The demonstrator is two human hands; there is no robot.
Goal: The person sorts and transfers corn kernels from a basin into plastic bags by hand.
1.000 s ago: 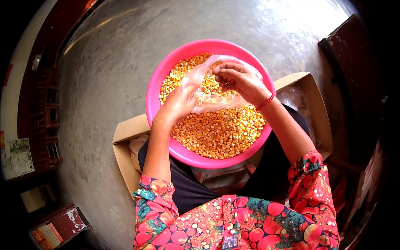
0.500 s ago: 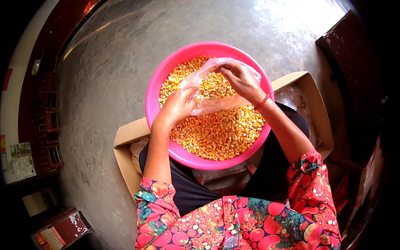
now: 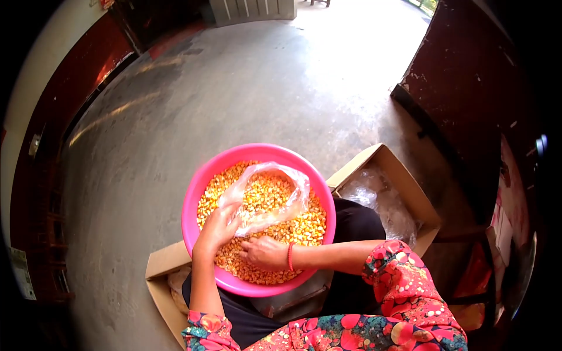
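Observation:
A pink basin (image 3: 193,202) full of dried yellow corn kernels (image 3: 313,225) rests between my knees. On the corn lies a clear plastic bag (image 3: 301,184), its mouth spread wide, with kernels showing within the opening. My left hand (image 3: 218,229) is closed on the near left edge of the bag. Just below the bag, my right hand (image 3: 266,253), with a red bracelet at the wrist, curls its fingers down among the kernels. Its fingertips are partly hidden in the corn.
To my right stands an open cardboard box (image 3: 410,181) holding clear plastic packages (image 3: 380,202). Another cardboard box (image 3: 167,260) is at my left, partly behind my leg. Concrete floor (image 3: 222,93) stretches ahead towards a bright doorway (image 3: 369,35).
My right hand has left the bag's far rim and come down into the corn near the bag. My left hand keeps hold of the bag. The camera has tilted up, showing more floor ahead.

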